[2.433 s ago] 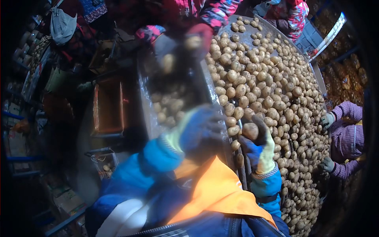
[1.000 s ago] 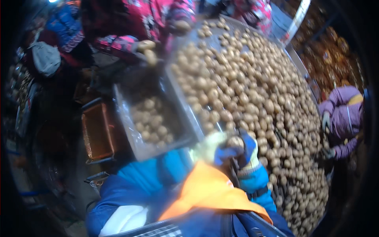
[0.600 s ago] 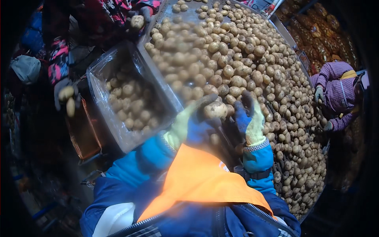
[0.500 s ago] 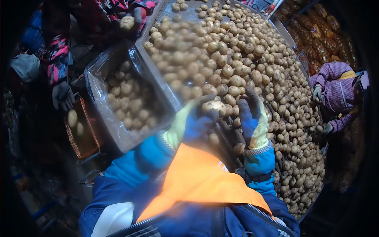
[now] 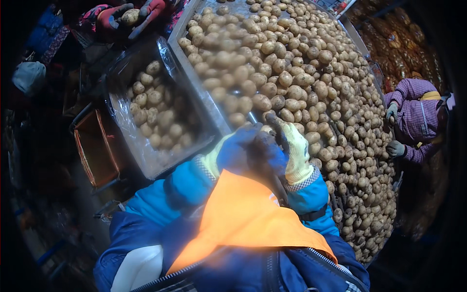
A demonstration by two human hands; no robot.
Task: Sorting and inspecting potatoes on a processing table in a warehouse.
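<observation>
A big heap of pale potatoes covers the long sorting table. My left hand, in a blue and yellow glove, is curled and blurred at the table's near edge; what it holds is hidden. My right hand, in a yellow and blue glove, lies beside it with fingers stretched over the nearest potatoes, and one potato sits between the two hands. Left of the table stands a plastic-lined crate with several potatoes in it.
Across the crate, another person's red and grey gloved hands hold a potato. A person in a purple checked jacket with grey gloves works at the table's right side. An orange-brown crate stands left of the lined one. Netted sacks lie at the far right.
My hands have come together at the table's near edge, the right hand turning palm-down onto the potatoes. The person across the crate has brought a potato up in both gloves.
</observation>
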